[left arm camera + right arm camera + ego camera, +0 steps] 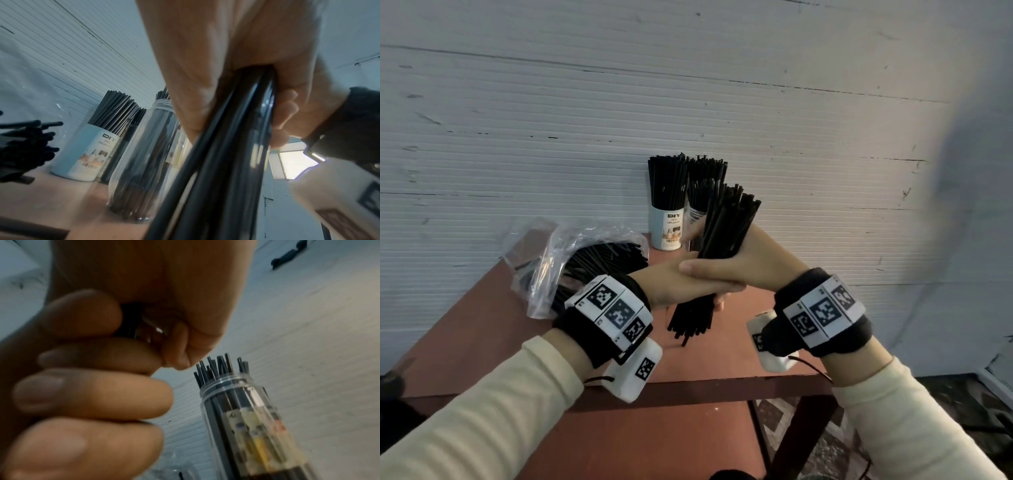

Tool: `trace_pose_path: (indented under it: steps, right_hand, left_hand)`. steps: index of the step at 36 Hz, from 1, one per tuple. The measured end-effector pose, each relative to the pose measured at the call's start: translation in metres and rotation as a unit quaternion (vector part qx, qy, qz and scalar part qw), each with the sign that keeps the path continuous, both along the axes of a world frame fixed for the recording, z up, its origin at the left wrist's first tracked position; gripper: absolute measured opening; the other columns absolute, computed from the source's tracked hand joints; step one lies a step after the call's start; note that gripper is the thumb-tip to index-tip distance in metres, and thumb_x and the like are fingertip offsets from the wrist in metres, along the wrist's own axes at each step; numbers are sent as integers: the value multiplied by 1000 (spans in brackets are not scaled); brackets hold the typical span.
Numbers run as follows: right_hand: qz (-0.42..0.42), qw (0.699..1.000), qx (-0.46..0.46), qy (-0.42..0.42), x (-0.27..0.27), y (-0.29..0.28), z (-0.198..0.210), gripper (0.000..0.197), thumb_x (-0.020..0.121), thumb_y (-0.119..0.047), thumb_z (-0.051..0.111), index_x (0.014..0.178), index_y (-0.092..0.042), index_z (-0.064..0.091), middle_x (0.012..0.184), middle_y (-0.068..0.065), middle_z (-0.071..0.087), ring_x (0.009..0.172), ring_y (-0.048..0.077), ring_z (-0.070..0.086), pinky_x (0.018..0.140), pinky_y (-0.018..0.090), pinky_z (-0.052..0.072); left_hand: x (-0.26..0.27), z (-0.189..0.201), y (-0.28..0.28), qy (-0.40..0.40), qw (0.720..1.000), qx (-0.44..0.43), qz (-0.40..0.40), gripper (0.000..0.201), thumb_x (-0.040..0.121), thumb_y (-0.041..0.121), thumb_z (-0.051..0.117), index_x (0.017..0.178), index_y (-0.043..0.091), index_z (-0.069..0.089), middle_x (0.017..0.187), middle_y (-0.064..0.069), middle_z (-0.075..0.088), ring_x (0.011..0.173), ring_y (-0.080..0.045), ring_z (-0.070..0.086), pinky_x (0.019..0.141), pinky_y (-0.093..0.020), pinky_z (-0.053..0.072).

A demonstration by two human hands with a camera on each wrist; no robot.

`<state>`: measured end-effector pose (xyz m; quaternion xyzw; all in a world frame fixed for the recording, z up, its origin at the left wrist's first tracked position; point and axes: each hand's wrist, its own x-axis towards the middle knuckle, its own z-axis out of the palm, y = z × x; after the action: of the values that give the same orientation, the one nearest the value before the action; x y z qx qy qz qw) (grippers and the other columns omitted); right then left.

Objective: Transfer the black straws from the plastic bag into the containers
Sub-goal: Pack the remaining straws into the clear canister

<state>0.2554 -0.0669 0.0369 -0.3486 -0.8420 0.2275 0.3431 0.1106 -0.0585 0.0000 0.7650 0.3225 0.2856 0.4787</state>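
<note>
While wrists cross above the table [482, 329], both hands, left grip [674, 284], right grip [726, 270], clamp one straw bundle [726, 226].

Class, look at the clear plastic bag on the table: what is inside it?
The plastic bag lies on the table holding a pile of loose black straws. Their lower ends are hidden behind the left wrist band.

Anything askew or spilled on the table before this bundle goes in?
Nothing spilled. Both hands, left and right, grip the straw bundle, whose lower ends are uneven. The blue container and clear jar stand upright; the plastic bag lies open.
</note>
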Motion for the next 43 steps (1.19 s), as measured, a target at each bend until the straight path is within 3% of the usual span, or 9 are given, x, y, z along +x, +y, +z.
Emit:
trace_pose_path:
  steps: [2, 6, 8, 11, 16, 21, 24, 29, 43]
  right_hand:
    - [6, 1000, 4, 25, -3, 1, -3, 15, 81, -17, 77, 90, -6, 70, 85, 6, 70, 81, 13, 67, 78, 29, 55]
    - [-43, 997, 33, 55, -4, 11, -1, 12, 82, -10, 72, 79, 0, 65, 76, 12, 67, 73, 19, 65, 72, 37, 55]
    - [-61, 994, 47, 75, -3, 16, 6, 10, 81, -7, 70, 78, 0, 63, 74, 13, 66, 72, 21, 65, 70, 37, 55]
    - [-82, 984, 53, 150, 2, 28, 26, 12, 82, -3, 67, 72, -4, 60, 69, 6, 61, 66, 14, 61, 64, 26, 53]
    - [-116, 964, 57, 234, 17, 54, 61, 14, 83, -6, 68, 74, -10, 58, 67, -2, 58, 63, 8, 59, 57, 18, 46]
    - [-143, 945, 27, 292, 26, 82, 83, 13, 79, -13, 69, 72, -14, 59, 67, 3, 57, 65, 20, 57, 59, 34, 46]
    - [-141, 937, 4, 320, 30, 96, 91, 14, 77, -13, 70, 68, -18, 60, 69, 4, 59, 68, 21, 60, 67, 40, 49]
    - [-156, 933, -2, 325, 37, 113, 100, 14, 76, -13, 70, 70, -15, 58, 70, 6, 58, 70, 24, 60, 70, 42, 50]
    - [-166, 971, 26, 169, 23, 129, 96, 14, 79, -17, 70, 75, -12, 58, 74, 9, 57, 66, 21, 56, 54, 29, 44]
  left_hand:
    - [1, -4, 5, -41, 999, -18, 13, 29, 85, 9, 73, 105, 8, 52, 64, -11, 59, 66, -28, 60, 80, -52, 53]
    - [4, -2, 10, -35, 999, 23, 34, 16, 87, 11, 70, 71, 14, 66, 72, -19, 61, 74, -29, 61, 83, -52, 52]
    - [7, 4, 10, -71, 995, 42, 65, 10, 85, 12, 74, 91, 13, 66, 84, -12, 66, 80, -19, 64, 82, -40, 54]
    - [11, 4, 20, -85, 969, 97, 211, 67, 70, 32, 87, 118, 23, 41, 111, 0, 57, 97, -6, 60, 78, -17, 53]
    - [12, -1, 54, -85, 937, 145, 307, 122, 37, 66, 80, 136, 41, 12, 137, -1, 26, 127, -13, 33, 106, -30, 33]
    - [7, 6, 84, -23, 967, 42, 251, 159, 42, 53, 93, 146, 38, -27, 160, -4, 14, 146, -17, 21, 120, -46, 20]
    - [3, 5, 99, -2, 978, 14, 210, 154, 52, 37, 96, 149, 32, -23, 152, -1, 39, 137, -15, 41, 116, -45, 31]
    - [-2, 3, 106, 25, 981, 34, 190, 81, 69, 19, 88, 134, 20, 40, 110, 14, 61, 100, 4, 58, 92, -19, 47]
    - [-6, -1, 107, 38, 982, 49, 180, 81, 74, 24, 84, 139, 20, 36, 114, 18, 57, 98, 10, 54, 80, -9, 44]
